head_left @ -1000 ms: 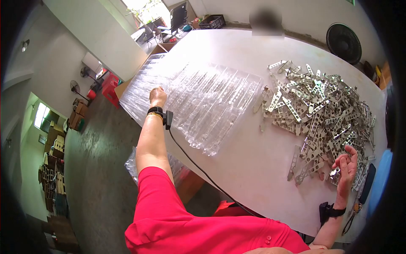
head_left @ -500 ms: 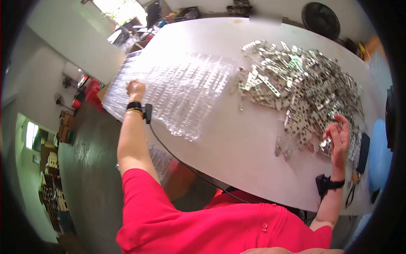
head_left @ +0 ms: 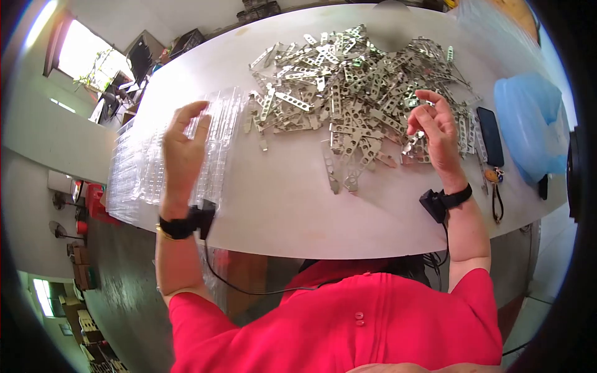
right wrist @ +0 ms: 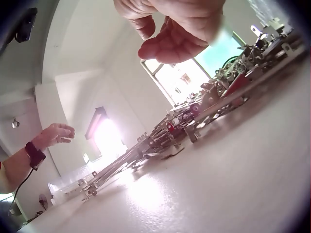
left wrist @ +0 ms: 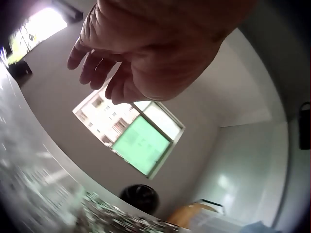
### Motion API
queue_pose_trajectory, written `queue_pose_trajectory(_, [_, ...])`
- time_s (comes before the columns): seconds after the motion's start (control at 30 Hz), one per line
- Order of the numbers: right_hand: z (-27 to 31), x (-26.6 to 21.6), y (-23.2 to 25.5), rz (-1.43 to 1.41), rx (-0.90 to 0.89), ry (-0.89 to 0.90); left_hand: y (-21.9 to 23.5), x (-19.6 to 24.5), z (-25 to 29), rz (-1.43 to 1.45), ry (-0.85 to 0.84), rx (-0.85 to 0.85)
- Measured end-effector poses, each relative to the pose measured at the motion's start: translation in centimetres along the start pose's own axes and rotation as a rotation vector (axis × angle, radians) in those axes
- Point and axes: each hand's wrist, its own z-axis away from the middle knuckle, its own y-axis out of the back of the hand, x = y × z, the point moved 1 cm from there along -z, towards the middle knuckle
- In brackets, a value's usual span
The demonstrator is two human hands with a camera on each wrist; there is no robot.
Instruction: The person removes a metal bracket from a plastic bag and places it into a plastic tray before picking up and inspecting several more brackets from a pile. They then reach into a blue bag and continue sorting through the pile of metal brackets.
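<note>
My left hand (head_left: 185,143) is raised over the clear plastic trays (head_left: 140,168) on the left of the table, its fingers relaxed and spread from the thumb. Nothing is between its fingers in the left wrist view, where the palm (left wrist: 160,53) shows from below. My right hand (head_left: 440,133) hovers at the near right side of a large pile of perforated metal strips (head_left: 367,118), fingers loosely bent. In the right wrist view the fingers (right wrist: 170,48) hang above the metal pieces (right wrist: 165,133) and hold nothing visible.
Right of the pile lie a dark phone (head_left: 490,137), keys with a strap (head_left: 495,186) and a blue plastic bag (head_left: 528,124). A cable (head_left: 249,291) runs from the left wrist camera across my lap. The white table (head_left: 298,217) has a curved near edge.
My left hand has lifted off the plastic trays and come back toward the pile, its fingers loosening from a curl. The right hand stays beside the pile. The head view has swung right.
</note>
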Motion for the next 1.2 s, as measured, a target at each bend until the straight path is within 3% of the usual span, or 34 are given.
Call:
queue_pose_trajectory(0.1, [0.0,-0.2,0.1,-0.020,-0.003,-0.003,-5.4,3.7,2.2,0.049,-0.152,-0.139])
queue_pose_trajectory(0.17, [0.0,-0.4,0.2,-0.025,0.003,-0.002,-8.5,5.5,3.2,0.045,-0.145,-0.241])
queue_pose_trajectory(0.43, [-0.3,-0.2,0.7,-0.026,0.027,-0.013,-16.0,4.5,5.3,-0.025,-0.057,-0.527])
queue_pose_trajectory(0.7, [-0.3,0.4,0.7,-0.028,0.011,-0.038,-19.4,5.7,4.9,0.084,-0.079,-0.456])
queue_pose_trajectory(0.93, [-0.3,0.7,0.6,-0.017,-0.016,-0.051,-21.5,5.3,4.6,0.010,-0.173,-0.378])
queue_pose_trajectory(1.2, [-0.2,0.1,0.4,-0.021,-0.030,-0.065,-21.6,6.2,4.4,0.164,-0.150,-0.315])
